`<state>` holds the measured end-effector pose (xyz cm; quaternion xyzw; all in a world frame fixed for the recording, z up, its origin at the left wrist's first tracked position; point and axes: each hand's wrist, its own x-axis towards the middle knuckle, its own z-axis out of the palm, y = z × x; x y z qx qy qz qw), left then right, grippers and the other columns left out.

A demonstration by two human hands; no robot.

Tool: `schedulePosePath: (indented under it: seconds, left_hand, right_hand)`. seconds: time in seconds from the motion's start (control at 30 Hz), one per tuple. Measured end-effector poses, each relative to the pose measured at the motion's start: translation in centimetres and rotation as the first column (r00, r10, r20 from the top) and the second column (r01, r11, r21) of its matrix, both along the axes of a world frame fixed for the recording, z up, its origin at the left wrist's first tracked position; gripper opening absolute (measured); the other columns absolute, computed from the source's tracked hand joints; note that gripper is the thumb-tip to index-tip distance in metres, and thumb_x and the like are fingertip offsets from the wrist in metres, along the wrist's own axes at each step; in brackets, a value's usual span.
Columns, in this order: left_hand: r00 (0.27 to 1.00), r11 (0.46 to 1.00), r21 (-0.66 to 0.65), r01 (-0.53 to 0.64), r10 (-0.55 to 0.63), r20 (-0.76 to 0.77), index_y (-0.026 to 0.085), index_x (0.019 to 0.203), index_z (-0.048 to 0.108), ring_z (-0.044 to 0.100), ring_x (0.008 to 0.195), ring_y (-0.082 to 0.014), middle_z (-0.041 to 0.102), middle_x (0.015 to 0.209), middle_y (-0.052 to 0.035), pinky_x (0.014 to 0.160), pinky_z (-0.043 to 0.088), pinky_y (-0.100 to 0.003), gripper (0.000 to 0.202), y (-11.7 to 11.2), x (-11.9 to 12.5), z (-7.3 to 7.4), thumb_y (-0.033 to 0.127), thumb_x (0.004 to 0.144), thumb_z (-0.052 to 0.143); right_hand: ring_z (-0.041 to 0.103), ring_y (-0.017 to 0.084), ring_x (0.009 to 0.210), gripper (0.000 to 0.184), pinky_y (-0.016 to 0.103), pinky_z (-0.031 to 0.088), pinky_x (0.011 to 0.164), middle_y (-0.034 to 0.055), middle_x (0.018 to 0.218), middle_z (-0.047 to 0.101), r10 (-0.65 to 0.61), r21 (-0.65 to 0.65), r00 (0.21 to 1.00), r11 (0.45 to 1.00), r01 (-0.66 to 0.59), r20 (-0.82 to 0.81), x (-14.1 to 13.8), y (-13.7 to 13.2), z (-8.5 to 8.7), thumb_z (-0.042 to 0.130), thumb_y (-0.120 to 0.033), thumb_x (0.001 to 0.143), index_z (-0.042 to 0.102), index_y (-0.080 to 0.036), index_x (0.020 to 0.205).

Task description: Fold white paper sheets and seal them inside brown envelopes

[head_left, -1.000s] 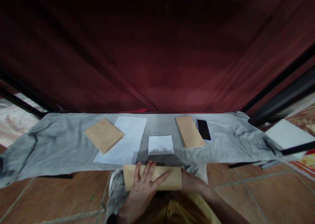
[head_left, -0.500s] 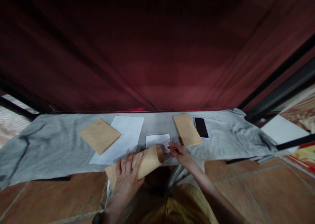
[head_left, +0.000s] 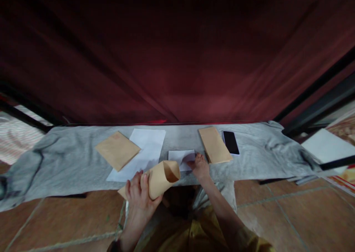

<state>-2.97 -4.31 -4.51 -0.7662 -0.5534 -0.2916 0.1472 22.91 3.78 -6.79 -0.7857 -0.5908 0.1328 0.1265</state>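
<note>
My left hand (head_left: 140, 194) is wrapped round a brown paper envelope (head_left: 161, 178), squeezed so that its mouth gapes toward the right. At the right end of a small folded white paper (head_left: 181, 157), my right hand (head_left: 200, 166) has its fingers closed on the edge, thumb in front. The paper lies on the grey cloth, its near left part hidden behind the envelope. Just right of that hand rests a stack of brown envelopes (head_left: 215, 145). Left of the paper is a larger white sheet (head_left: 151, 145), partly under another brown envelope (head_left: 118, 150).
A dark-screened phone (head_left: 230, 142) lies beside the envelope stack. Grey cloth (head_left: 257, 148) covers the narrow surface. Behind it hangs a dark red curtain (head_left: 177, 78), with black metal bars (head_left: 313, 85) at the side. Tiled floor (head_left: 277, 215) shows below.
My right hand has closed on the right edge of the small white paper, which now bends up slightly. The envelope in my left hand has turned and its mouth gapes wider.
</note>
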Motion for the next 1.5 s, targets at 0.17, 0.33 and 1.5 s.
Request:
schedulePosePath:
  seconds: [0.17,0.33,1.5]
  left_hand:
    - [1.0,1.0,-0.005,-0.025,0.025,0.014,0.01,0.157,0.012,0.035,0.141,-0.0415,0.04,0.145,-0.0295,0.114,0.027,-0.065,0.098,0.3,-0.1,-0.5,0.044,0.083,0.067]
    - [0.999,0.999,-0.018,-0.039,0.039,0.026,0.01,0.157,0.013,0.036,0.141,-0.0412,0.04,0.146,-0.029,0.114,0.026,-0.065,0.099,0.5,-0.7,-1.3,0.049,0.083,0.066]
    - [0.996,0.994,-0.103,-0.046,0.037,-0.082,0.016,0.156,0.021,0.032,0.145,-0.0403,0.039,0.15,-0.027,0.115,0.02,-0.066,0.082,0.8,-2.1,-1.3,0.028,0.086,0.061]
  right_hand:
    - [0.067,0.03,0.102,0.032,0.035,0.051,0.086,0.0178,0.106,0.068,0.001,0.05,0.999,0.999,0.001,-0.046,0.5,0.4,-0.6,0.067,-0.032,0.089,0.057,-0.013,0.113]
    - [0.067,0.027,0.1,0.024,0.032,0.05,0.088,0.012,0.101,0.069,-0.011,0.095,0.991,0.995,0.024,-0.132,1.0,0.4,-1.3,0.068,-0.024,0.083,0.059,-0.018,0.104]
    - [0.072,0.02,0.092,0.033,0.033,0.056,0.084,0.0024,0.099,0.078,0.387,0.346,0.606,0.919,-0.19,-0.695,5.1,-2.7,6.0,0.052,-0.019,0.082,0.08,-0.027,0.097]
